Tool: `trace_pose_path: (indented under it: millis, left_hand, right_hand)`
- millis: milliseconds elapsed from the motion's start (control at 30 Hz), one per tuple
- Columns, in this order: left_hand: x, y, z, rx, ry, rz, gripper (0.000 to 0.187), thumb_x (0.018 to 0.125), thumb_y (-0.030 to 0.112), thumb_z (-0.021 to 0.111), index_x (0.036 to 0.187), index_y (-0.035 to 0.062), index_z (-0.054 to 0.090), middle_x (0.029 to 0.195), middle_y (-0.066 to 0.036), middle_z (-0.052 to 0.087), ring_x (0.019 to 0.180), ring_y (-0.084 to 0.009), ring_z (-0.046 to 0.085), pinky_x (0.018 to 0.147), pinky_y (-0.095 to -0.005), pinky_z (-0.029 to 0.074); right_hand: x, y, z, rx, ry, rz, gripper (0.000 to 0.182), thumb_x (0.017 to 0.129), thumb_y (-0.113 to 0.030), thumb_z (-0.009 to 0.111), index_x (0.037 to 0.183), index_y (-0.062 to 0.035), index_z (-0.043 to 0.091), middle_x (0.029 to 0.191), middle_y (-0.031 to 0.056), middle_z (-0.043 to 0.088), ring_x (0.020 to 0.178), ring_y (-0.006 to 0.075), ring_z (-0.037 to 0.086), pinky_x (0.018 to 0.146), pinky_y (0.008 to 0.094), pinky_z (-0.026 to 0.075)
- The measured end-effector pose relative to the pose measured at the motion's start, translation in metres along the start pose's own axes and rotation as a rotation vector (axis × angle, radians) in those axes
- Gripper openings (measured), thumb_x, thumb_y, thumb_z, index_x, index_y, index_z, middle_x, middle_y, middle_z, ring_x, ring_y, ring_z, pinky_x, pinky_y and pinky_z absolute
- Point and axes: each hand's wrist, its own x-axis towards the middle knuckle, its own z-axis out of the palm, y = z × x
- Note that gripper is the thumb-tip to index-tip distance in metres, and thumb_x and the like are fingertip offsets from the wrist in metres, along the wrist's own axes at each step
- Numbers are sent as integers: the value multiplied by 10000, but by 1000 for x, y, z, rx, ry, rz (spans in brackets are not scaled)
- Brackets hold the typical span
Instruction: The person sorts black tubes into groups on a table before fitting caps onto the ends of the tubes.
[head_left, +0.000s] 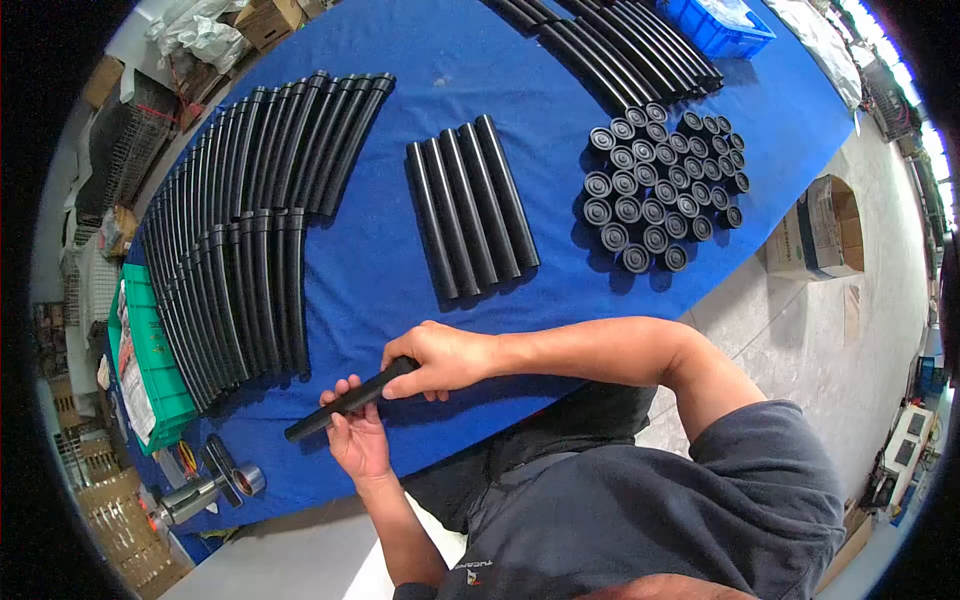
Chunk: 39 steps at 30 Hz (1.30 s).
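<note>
Both hands hold one black tube (345,405) at a slant over the near edge of the blue-covered table. My left hand (362,445) is palm up, its fingers and thumb closed round the tube's middle. My right hand (440,360) wraps the upper end from above, hiding that end; whether a cap sits there I cannot tell. Just beyond lie several loose black tubes (470,210), side by side. To the right stands a cluster of round black caps (655,185) with ringed faces. On the left, many black tubes with wider collared ends (245,190) lie in two overlapping rows.
A green crate (160,370) sits at the left edge, near a metal clamp-like device (195,495). More black tubes (630,50) and a blue bin (720,28) are at the far right. An open cardboard box (815,230) stands on the floor beyond the blue cloth (560,90).
</note>
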Motion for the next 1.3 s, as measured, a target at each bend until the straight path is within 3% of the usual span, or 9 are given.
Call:
trace_pose_path:
  millis: [167, 300, 433, 567, 700, 867, 1100, 1200, 1300]
  left_hand:
    - [-1, -1, 2, -21, 16, 4, 317, 993, 30, 624, 1297, 33, 536, 1414, -206, 581, 1405, -366, 482, 1189, -550, 415]
    - [0, -2, 7, 11, -8, -6, 310, 987, 21, 630, 1284, 33, 543, 1393, -207, 593, 1400, -366, 487, 1191, -546, 414]
    - [1, -2, 10, 31, 26, -5, 303, 991, 22, 622, 1283, 27, 542, 1376, -207, 602, 1397, -369, 489, 1189, -541, 419]
    - [0, -1, 3, 18, 5, 6, 302, 1000, 30, 612, 1292, 21, 535, 1380, -215, 598, 1395, -374, 491, 1177, -536, 435]
    - [2, -2, 12, 11, 18, -7, 299, 1003, 26, 605, 1295, 16, 541, 1384, -217, 595, 1390, -375, 497, 1173, -537, 441]
    - [0, -1, 1, -8, -8, -4, 310, 1002, 31, 611, 1303, 14, 539, 1404, -217, 583, 1406, -373, 479, 1181, -543, 428]
    - [0, 1, 4, -19, 19, -19, 313, 991, 41, 632, 1294, 24, 555, 1408, -214, 580, 1407, -373, 478, 1193, -543, 414]
    - [1, 0, 2, 30, -7, -7, 316, 991, 37, 629, 1299, 28, 558, 1420, -215, 570, 1409, -372, 474, 1188, -544, 419]
    - [1, 0, 7, 26, 63, -19, 318, 989, 35, 631, 1298, 29, 560, 1418, -211, 574, 1402, -372, 484, 1181, -542, 428]
  right_hand:
    - [9, 36, 17, -518, 328, -627, 328, 889, -214, 747, 1105, 9, 642, 912, 184, 665, 818, 339, 685, 660, 402, 560]
    - [3, 3, 1, 156, -58, 91, 367, 866, -210, 779, 1126, 0, 626, 921, 198, 656, 830, 345, 679, 674, 409, 562]
    - [16, 41, 19, -657, 445, -764, 380, 955, -288, 713, 1136, 38, 638, 745, 130, 695, 649, 230, 715, 597, 353, 563]
    - [-1, -1, 2, -11, -32, 8, 331, 893, -177, 729, 1137, 3, 593, 890, 157, 647, 771, 318, 687, 630, 419, 557]
    - [16, 37, 17, -477, 380, -703, 384, 895, -252, 759, 1139, 12, 623, 778, 167, 675, 698, 330, 688, 616, 392, 552]
    - [-4, 0, 4, -12, 16, -48, 384, 885, -270, 754, 1120, 8, 631, 788, 182, 685, 745, 362, 695, 659, 447, 530]
    - [9, 35, 17, -352, 328, -602, 321, 899, -226, 730, 1093, 9, 630, 889, 192, 651, 809, 391, 667, 712, 471, 528]
    - [-2, -1, 0, 27, -21, 46, 358, 873, -215, 756, 1114, 10, 617, 931, 198, 642, 843, 413, 653, 747, 482, 525]
    - [11, 31, 15, -449, 389, -651, 379, 913, -268, 741, 1109, 36, 627, 853, 186, 686, 756, 341, 707, 667, 436, 555]
